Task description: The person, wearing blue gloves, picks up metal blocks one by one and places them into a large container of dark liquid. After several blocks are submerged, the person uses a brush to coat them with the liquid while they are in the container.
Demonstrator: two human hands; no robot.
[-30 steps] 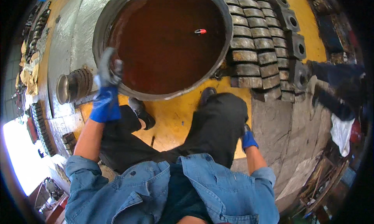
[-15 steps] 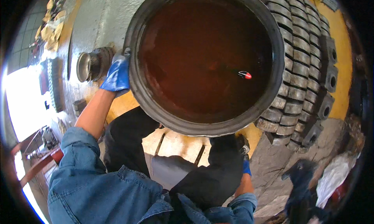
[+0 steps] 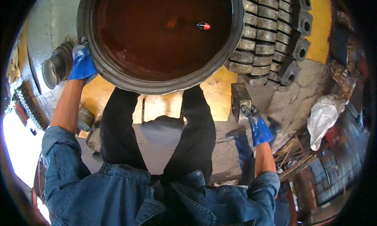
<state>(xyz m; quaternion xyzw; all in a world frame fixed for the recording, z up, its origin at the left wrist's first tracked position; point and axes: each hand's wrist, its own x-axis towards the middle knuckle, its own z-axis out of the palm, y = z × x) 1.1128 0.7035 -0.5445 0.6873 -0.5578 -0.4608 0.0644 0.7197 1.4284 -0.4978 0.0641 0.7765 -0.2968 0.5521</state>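
Observation:
A large round metal basin (image 3: pixel 165 86) with a wavy rim holds dark reddish-brown liquid, and a small red-and-black float-like thing (image 3: pixel 203 26) shows in it. My left hand (image 3: pixel 82 61), in a blue glove with dirty fingertips, is closed on the basin's left rim. To the right of my knees, my right hand (image 3: pixel 257 125), also in a blue glove, grips a dark metal block (image 3: pixel 240 100) with a bored hole. The block is apart from the basin, below the stacked metal rings (image 3: pixel 261 49). Its underside is hidden.
Similar bored blocks (image 3: pixel 302 49) stand in a row beyond the rings. A round metal cup-like part (image 3: pixel 51 72) lies left of my left hand. Another person's shoe (image 3: pixel 235 132) and trouser leg show below my right hand. A white sack (image 3: pixel 324 116) lies at the right.
My right hand has come out from beside my right leg, and the metal block now shows in it. The view has shifted, placing the basin higher and further left; my left hand stays on its rim.

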